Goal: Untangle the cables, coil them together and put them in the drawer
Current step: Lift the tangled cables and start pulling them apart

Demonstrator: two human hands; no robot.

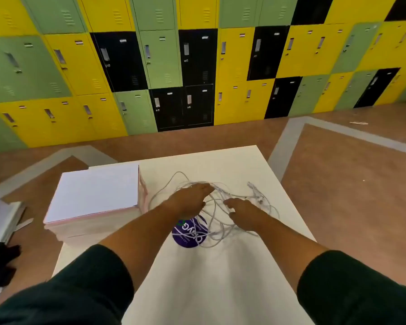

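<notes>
Patience suits this untangling step: better to find one plug end and feed it back through the loops than to tug, which would tighten the knots. The left hand (189,198) lies flat, fingers straight, on the cables (218,200). The right hand (242,213) reaches in beside it; whether it pinches a strand I cannot tell. Thin, pale and limp, the cables sprawl in loose overlapping loops mid-worktop (220,277), toward the right edge, partly over a purple sticker (188,235).

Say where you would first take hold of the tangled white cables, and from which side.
Pinch the connector ends at the far right of the cables, coming from the right: they stick out free of the loops, so should pull out without tightening knots.
</notes>
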